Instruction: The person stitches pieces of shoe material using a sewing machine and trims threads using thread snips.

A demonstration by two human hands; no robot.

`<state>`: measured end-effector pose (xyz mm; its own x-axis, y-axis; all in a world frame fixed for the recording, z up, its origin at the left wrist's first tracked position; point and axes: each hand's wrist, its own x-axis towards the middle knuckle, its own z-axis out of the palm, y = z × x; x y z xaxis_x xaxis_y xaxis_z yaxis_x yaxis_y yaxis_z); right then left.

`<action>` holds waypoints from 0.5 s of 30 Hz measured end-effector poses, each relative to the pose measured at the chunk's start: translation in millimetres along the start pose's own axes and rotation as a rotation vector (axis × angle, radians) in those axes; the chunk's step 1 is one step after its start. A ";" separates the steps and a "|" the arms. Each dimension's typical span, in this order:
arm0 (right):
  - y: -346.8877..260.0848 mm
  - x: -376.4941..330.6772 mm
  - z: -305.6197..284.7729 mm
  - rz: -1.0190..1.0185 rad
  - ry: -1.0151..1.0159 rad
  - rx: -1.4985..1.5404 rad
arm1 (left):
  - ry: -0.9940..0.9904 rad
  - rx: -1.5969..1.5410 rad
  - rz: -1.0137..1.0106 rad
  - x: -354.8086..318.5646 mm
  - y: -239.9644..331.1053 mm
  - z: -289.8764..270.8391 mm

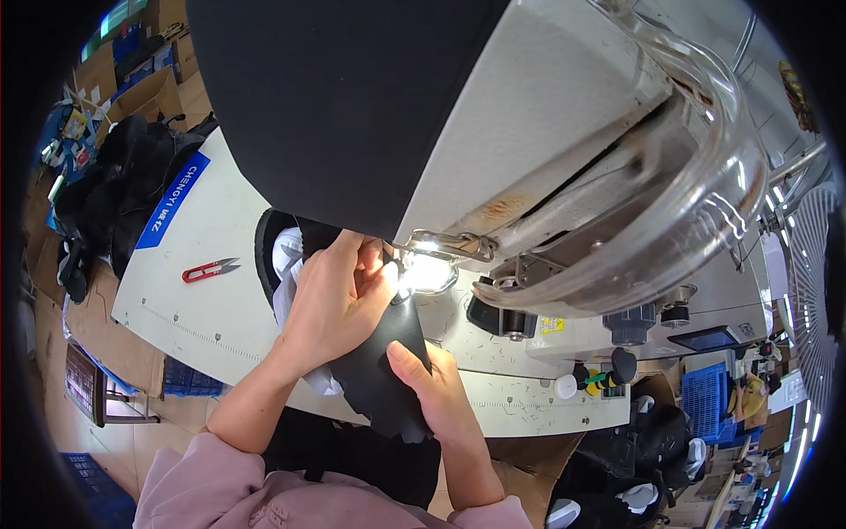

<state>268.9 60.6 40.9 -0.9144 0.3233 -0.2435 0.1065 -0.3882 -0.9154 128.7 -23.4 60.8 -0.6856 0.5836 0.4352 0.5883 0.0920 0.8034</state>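
While a bright light glares at the needle area of the pale sewing machine (502, 115), a smooth, matte black piece (388, 379) lies beneath it, its far end close to the glow and its scalloped, wavy edge hanging toward the person's lap. Soft, crumpled white cloth (286, 256) bunches along its left side. A rigid clear guard (705, 203), thick and curved, arches at the right, and a flat, dull black panel (326, 97) covers the upper middle. On the smooth white table (238, 313) rest 1 pair of red-handled snips (211, 270), blades pointing right.

The left hand (339, 300) bends over the piece just beside the light, fingers curled in; whether it pinches or merely presses, I cannot tell. The right hand (432, 388), lower down, grasps the piece's right edge, thumb flat on top, the other fingers mostly hidden.
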 end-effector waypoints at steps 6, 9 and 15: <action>-0.2 5.3 2.1 0.035 0.036 -0.007 | -0.014 -0.011 -0.006 6.5 -6.9 -1.0; -0.3 8.1 3.8 0.027 0.019 0.050 | -0.022 0.056 0.042 11.1 -10.8 -3.0; 0.9 10.7 3.5 0.024 0.051 0.022 | -0.068 0.106 0.124 17.4 -11.4 -5.4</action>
<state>257.8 60.7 38.5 -0.8906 0.3568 -0.2819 0.1192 -0.4151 -0.9020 107.7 -18.7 61.4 -0.5765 0.6483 0.4973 0.7109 0.0979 0.6964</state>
